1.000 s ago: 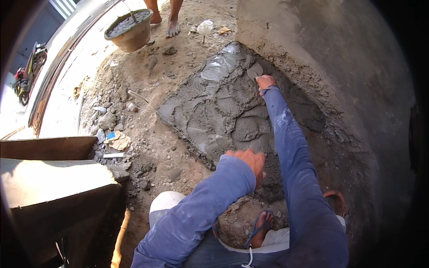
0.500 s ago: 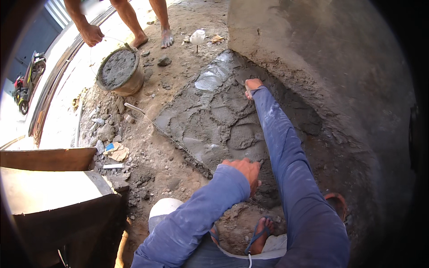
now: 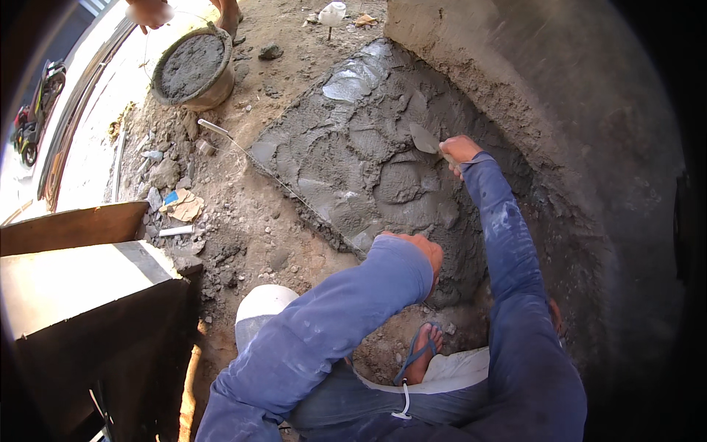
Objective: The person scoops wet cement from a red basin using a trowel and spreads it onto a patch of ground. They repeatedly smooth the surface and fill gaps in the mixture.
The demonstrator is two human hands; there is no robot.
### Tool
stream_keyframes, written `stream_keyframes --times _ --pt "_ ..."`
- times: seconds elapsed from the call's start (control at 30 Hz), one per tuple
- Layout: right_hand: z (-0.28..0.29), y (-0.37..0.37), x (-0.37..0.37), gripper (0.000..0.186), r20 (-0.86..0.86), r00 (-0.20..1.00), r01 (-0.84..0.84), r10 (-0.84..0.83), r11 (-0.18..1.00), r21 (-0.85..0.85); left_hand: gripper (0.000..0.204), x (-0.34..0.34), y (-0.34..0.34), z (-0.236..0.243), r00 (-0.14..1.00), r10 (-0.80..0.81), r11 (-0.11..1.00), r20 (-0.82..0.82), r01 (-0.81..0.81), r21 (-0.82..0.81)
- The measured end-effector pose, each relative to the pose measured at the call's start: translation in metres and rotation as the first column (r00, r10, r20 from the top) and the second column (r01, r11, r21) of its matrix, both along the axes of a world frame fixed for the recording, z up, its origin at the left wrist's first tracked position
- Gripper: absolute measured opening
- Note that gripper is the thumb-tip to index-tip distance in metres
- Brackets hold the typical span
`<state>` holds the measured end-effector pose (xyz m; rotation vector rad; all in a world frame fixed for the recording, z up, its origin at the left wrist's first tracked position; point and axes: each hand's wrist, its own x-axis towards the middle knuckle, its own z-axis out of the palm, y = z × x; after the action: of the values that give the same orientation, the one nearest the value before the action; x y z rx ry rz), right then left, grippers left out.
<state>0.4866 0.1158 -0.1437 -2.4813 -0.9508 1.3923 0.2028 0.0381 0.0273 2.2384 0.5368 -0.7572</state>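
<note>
A bed of wet grey mortar (image 3: pixel 346 169) with a rough, ridged surface lies in front of me beside the wall. Over its right part, my right hand (image 3: pixel 458 151) is closed round the handle of a pointing trowel (image 3: pixel 425 138), whose pale blade points left, close above the mortar. My left hand (image 3: pixel 423 254) is curled at the mortar's near edge, back of the hand up; the sleeve and wrist hide what its fingers hold, if anything. A thin string (image 3: pixel 283 186) runs along the mortar's left edge.
A bucket (image 3: pixel 213 90) full of mortar stands far left, with another person's hand (image 3: pixel 149 13) at its wire handle. A rough wall (image 3: pixel 515 81) rises on the right. Wooden boards (image 3: pixel 81 287) stand near left, rubble (image 3: pixel 166 173) beyond. A white cup-like piece (image 3: pixel 332 12) caps a stake.
My right hand has moved right and nearer, bringing the trowel blade into sight. My left hand has shifted slightly right and upward. The view has tilted, so the other person's legs show less.
</note>
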Motion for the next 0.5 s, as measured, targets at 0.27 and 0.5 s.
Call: stream_keyframes --times 0.27,0.5 --pt "-0.021 -0.053 -0.04 0.036 0.141 0.83 -0.551 0.539 0.832 0.067 0.032 0.011 -0.03 -0.007 0.992 -0.128 0.986 -0.005 0.126 -0.105" --pt "-0.066 -0.042 0.096 0.039 0.459 0.879 -0.2 0.126 0.973 0.115 0.032 0.023 -0.04 0.001 0.986 -0.142 0.989 0.084 0.145 -0.036"
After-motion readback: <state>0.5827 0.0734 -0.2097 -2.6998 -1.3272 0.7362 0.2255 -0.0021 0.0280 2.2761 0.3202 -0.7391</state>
